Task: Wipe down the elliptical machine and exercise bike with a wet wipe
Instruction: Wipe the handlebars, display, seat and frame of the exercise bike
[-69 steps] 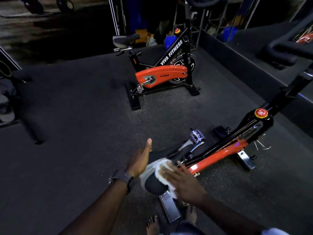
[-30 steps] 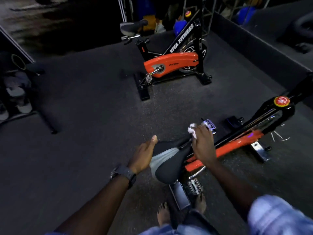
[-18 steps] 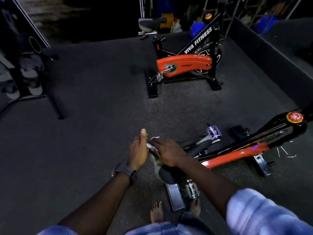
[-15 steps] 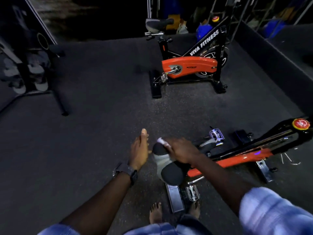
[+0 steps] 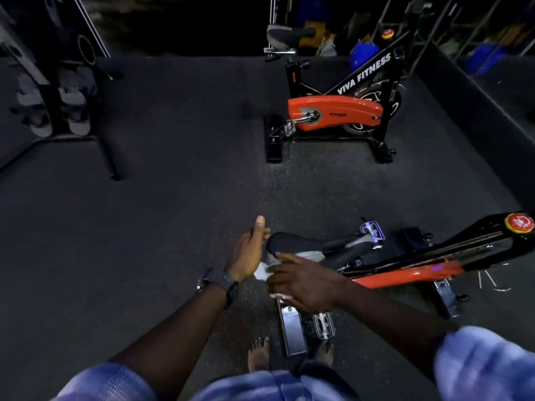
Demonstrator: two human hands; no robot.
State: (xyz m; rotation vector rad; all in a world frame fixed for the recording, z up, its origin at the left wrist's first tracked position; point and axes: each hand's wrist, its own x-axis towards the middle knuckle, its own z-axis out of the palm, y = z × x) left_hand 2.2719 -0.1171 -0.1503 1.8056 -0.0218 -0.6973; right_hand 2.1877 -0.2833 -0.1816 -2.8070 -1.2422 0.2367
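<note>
The near exercise bike [image 5: 411, 274] has a black frame with an orange guard and stands just below me. Its black and grey saddle [image 5: 292, 243] points to the right. My right hand [image 5: 302, 282] lies over the wide rear of the saddle and presses a white wet wipe [image 5: 262, 272] onto it; the wipe shows past my fingers at the left. My left hand [image 5: 249, 251] rests against the saddle's left edge with the thumb straight up and its fingers hidden behind the saddle.
A second orange and black bike [image 5: 333, 114] marked VIVA FITNESS stands upright at the back. A dark rack with sandals [image 5: 72, 111] is at far left. A low black wall [image 5: 477, 117] runs along the right. My bare feet [image 5: 257, 354] stand by the near bike's rear base.
My right hand swept the wipe from the saddle's nose to its left tip and now back over the wide rear. My left hand stayed beside the saddle. The view shifted.
</note>
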